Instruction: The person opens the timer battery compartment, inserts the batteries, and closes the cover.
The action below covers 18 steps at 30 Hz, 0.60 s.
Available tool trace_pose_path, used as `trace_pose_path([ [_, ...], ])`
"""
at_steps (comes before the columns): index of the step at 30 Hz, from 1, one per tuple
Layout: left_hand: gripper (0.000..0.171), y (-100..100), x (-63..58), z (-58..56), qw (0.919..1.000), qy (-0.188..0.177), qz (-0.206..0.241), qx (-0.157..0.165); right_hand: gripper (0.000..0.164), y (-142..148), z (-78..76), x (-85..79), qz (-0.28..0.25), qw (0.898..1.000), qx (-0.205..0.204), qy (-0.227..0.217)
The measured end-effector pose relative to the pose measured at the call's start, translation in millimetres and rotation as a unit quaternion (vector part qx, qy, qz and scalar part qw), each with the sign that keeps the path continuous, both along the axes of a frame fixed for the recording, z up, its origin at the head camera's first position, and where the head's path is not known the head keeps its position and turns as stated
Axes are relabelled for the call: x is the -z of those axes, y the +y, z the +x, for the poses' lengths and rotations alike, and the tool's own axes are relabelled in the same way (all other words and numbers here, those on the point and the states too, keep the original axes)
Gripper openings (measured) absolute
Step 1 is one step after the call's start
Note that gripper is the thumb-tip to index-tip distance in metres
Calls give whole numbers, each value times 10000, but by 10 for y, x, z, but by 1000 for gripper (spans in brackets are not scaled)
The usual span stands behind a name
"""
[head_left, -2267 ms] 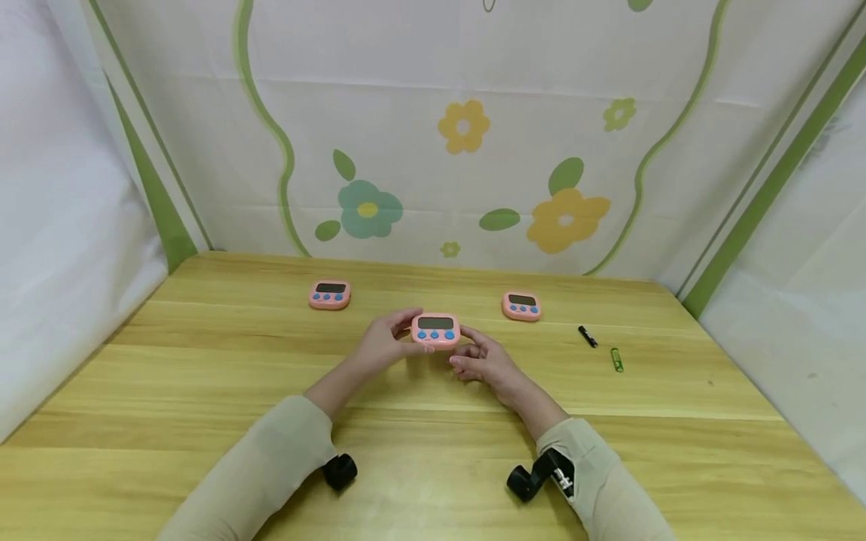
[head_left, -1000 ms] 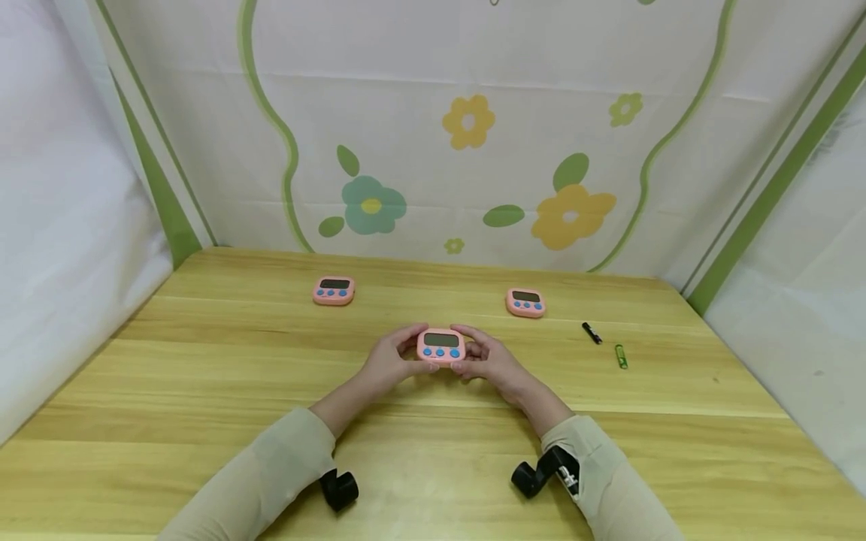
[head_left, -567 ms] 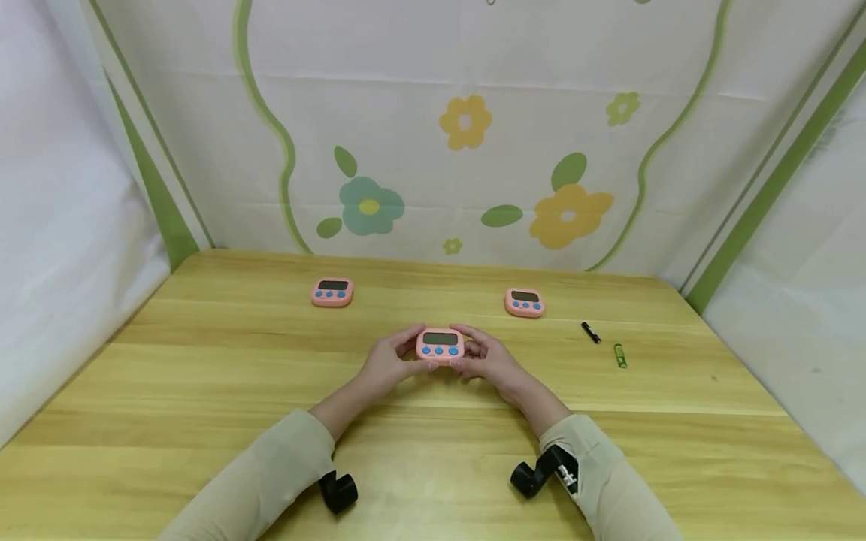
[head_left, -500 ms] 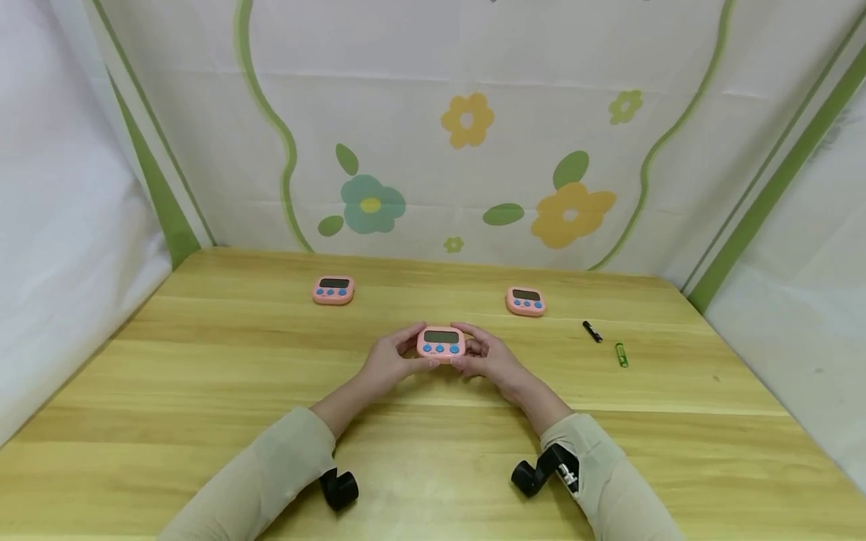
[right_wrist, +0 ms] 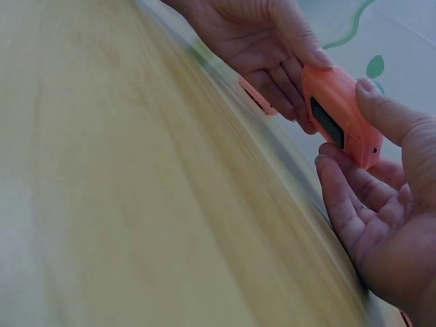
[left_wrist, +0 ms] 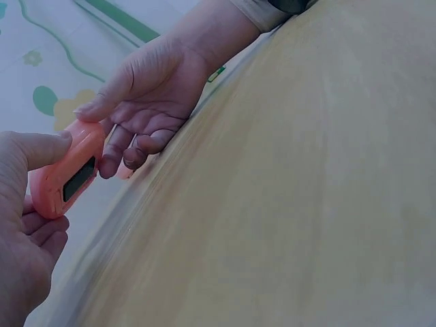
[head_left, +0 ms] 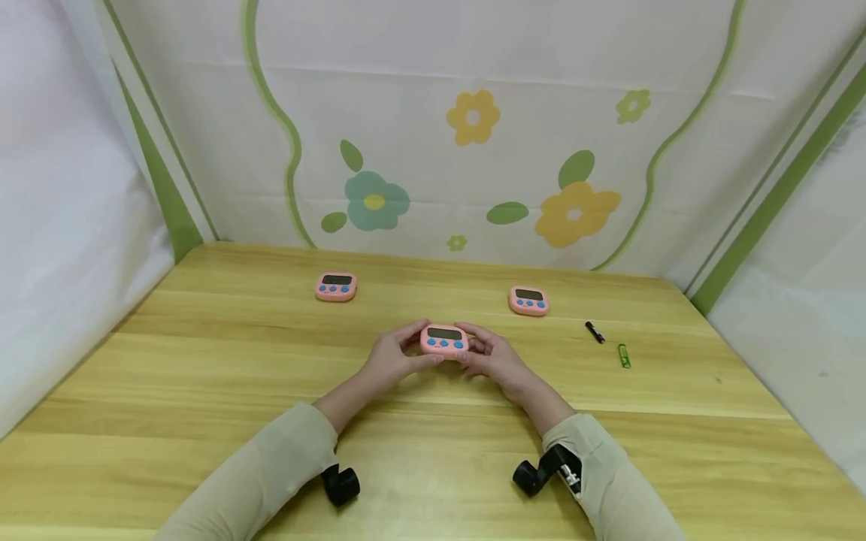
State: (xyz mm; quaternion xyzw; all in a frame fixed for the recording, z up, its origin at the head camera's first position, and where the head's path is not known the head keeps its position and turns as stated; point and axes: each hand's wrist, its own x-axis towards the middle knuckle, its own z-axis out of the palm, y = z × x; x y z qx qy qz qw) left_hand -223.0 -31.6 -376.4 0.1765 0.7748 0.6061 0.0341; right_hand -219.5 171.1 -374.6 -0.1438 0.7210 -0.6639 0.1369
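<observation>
A pink digital timer [head_left: 444,353] with a dark screen and three blue buttons is held up over the middle of the wooden table, its face toward the head camera. My left hand [head_left: 392,359] pinches its left end between thumb and fingers. At the right end, the thumb and forefinger of my right hand [head_left: 501,366] pinch it, while the other fingers curl loosely beneath. In the left wrist view the timer [left_wrist: 87,139] appears edge-on between both thumbs. The right wrist view shows the timer [right_wrist: 340,95] with a small dark hole in its side.
Two similar pink timers lie farther back, a left one [head_left: 336,296] and a right one [head_left: 529,306]. To the right lie a black battery [head_left: 595,332] and a green battery [head_left: 624,356]. A flower-printed white curtain [head_left: 406,120] closes off the table's back edge.
Earlier, the right thumb was off the timer and only the right fingers touched its end; now thumb and forefinger pinch it. The timer has come slightly lower. The left hand has held it throughout.
</observation>
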Motion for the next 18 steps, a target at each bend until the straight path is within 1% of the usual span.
trace_pose_path([
  [4, 65, 4, 8, 0, 9999, 47, 118, 43, 56, 1, 5, 11, 10, 10000, 97, 4],
  [7, 63, 4, 13, -6, 9997, -30, 222, -62, 54, -6, 8, 16, -54, 9997, 218, 48],
  [11, 62, 8, 10, -15, 9990, -97, 363, -244, 46, -24, 13, 21, -177, 9985, 423, 303],
  [14, 58, 10, 11, -19, 9976, -194, 582, -333, 39, -35, 18, 30, -161, 9965, 621, 531],
  [18, 51, 13, 17, -24, 9946, -280, 939, -340, 37, -43, 40, 32, -318, 9940, 857, 596],
])
